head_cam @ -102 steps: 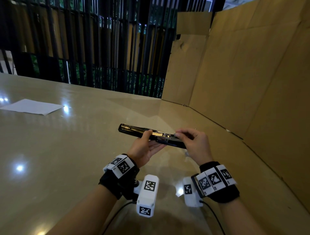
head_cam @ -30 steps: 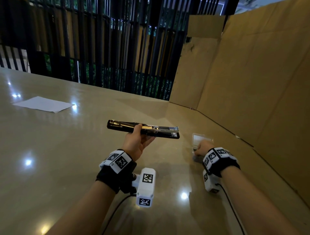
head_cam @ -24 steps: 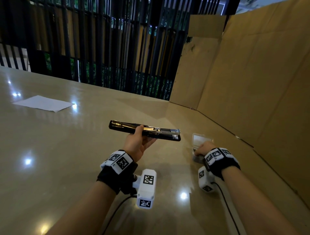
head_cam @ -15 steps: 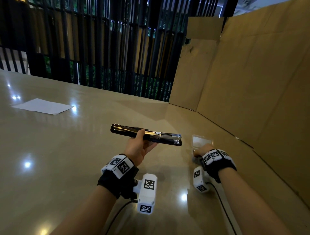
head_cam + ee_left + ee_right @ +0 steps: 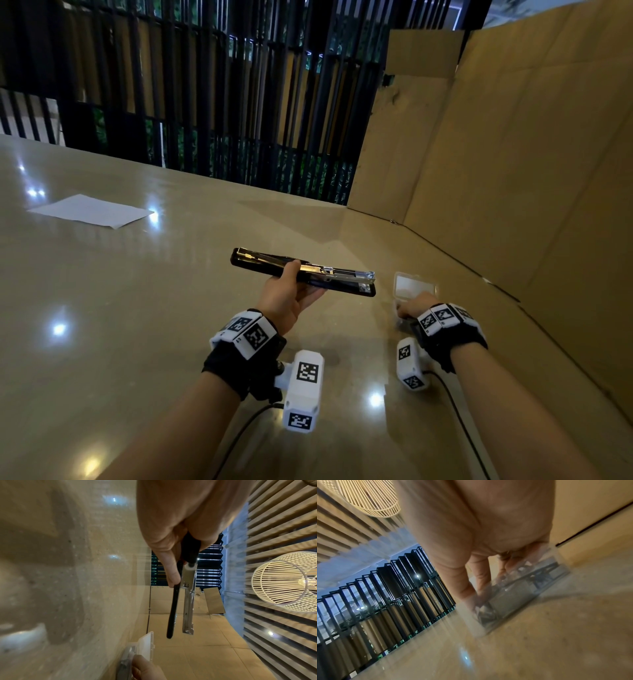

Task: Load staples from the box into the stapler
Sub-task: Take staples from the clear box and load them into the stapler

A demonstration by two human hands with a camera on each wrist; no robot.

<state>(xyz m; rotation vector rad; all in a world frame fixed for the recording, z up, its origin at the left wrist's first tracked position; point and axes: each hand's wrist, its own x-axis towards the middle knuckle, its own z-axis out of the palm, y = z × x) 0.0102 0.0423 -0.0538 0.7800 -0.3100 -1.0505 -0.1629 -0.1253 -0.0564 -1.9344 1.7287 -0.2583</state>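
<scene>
Tabletop [image 5: 144,308]: staple box [image 5: 412,286] (open) under right hand [image 5: 412,310]

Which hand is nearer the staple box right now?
Right. The right hand has its fingers down in the open clear staple box on the table. The left hand is off to its left, gripping the opened stapler above the table.

This is looking like a lobby or café-style interior turned into a makeshift recording spot: a polished stone table [image 5: 137,308] is reflecting ceiling lights, black vertical slats [image 5: 205,102] are screening the far side, cardboard sheets [image 5: 513,171] are walling the right, and a wire-cage lamp [image 5: 283,581] is glowing beneath a slatted wooden ceiling [image 5: 283,520].
</scene>
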